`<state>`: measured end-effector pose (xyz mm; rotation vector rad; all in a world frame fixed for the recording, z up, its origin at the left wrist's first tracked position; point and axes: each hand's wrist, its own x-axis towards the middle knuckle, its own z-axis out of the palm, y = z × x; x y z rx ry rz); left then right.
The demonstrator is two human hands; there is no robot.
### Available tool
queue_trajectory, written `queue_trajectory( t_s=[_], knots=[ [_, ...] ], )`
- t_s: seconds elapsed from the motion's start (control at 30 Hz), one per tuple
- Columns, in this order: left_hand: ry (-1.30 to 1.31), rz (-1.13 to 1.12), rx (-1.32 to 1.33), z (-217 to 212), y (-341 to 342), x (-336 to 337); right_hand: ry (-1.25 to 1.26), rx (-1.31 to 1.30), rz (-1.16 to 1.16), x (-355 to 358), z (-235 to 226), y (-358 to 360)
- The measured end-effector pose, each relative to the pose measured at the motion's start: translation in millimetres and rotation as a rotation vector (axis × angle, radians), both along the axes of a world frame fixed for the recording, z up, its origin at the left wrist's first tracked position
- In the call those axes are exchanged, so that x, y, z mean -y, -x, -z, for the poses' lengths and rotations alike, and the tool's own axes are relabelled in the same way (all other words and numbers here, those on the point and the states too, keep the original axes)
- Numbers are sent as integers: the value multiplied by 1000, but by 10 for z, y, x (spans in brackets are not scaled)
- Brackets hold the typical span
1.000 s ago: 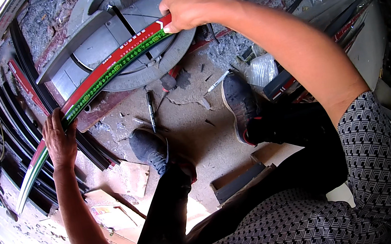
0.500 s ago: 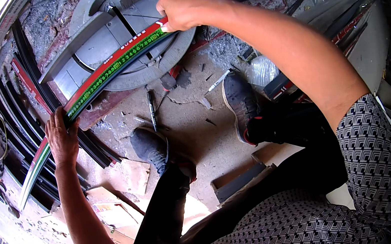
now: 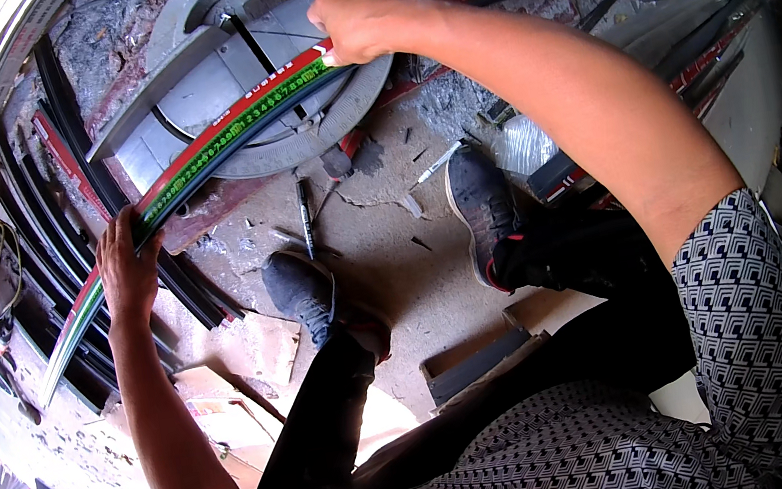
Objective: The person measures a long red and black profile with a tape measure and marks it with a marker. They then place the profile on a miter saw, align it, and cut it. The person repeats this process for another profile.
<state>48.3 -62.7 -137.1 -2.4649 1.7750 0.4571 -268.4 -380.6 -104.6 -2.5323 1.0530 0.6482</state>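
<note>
A long profile strip point(image 3: 213, 137) with red film on its face runs slantwise across the saw table. Along it lies a green tape measure blade point(image 3: 242, 125) with printed marks. My left hand point(image 3: 126, 272) is closed around the strip and tape at the lower left. At the upper right, my right hand point(image 3: 367, 17) grips the strip with the thumb at the tape's end; its other fingers are partly hidden. Underneath is the round grey table of a mitre saw point(image 3: 197, 96), with a dark slot and a raised fence behind it.
Several dark profiles point(image 3: 45, 230) lie on the floor at left. A black marker point(image 3: 306, 219) and a white pen point(image 3: 440, 164) lie near my shoes point(image 3: 300, 288). Clear plastic wrap point(image 3: 526, 143) lies at right. Cardboard point(image 3: 270, 349) lies beside my left leg.
The view has shifted slightly. Both hands keep their hold on the strip, and the tape stays along it with little visible movement.
</note>
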Motion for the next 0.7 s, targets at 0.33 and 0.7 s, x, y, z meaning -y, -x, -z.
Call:
queue_trajectory(
  t_s=[0.33, 0.7],
  knots=[
    [27, -16, 41, 24, 36, -24, -1, 24, -31, 1, 69, 48],
    [89, -5, 113, 111, 45, -98, 41, 122, -60, -99, 62, 139]
  ],
)
